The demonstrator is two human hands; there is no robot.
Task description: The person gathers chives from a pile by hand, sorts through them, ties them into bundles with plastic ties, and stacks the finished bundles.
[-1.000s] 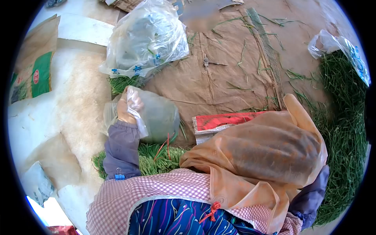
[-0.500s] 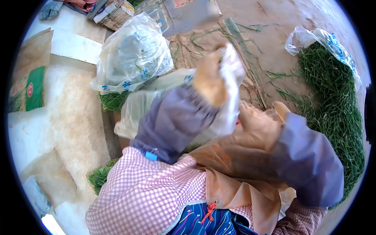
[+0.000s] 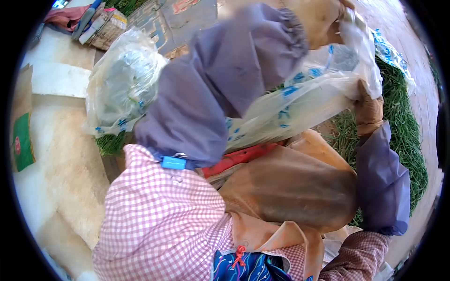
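A clear plastic bag with blue print (image 3: 293,110) is stretched across the upper right, its far end drawn tight. My left hand (image 3: 321,21), in a brown glove, reaches far out at the top and grips the bag's upper edge. Lower down, my right hand (image 3: 369,110), also gloved, is closed on the bag's right end. Some green shows beside the bag near my left sleeve, but my arm hides most of it. Just right of my right hand lies a long heap of green grassy stalks (image 3: 403,140), partly under another printed plastic bag (image 3: 391,51).
To the left stands a wrapped plastic bundle (image 3: 124,79) with green stalks (image 3: 111,144) sticking out below. A brown apron (image 3: 290,187) covers my lap, with a red strip (image 3: 241,158) beyond it. A worn box (image 3: 105,28) sits at the upper left.
Both hands have moved to the right, my left hand also farther up and away. The bag, bunched before, is now spread out and pulled taut. The view has shifted a little.
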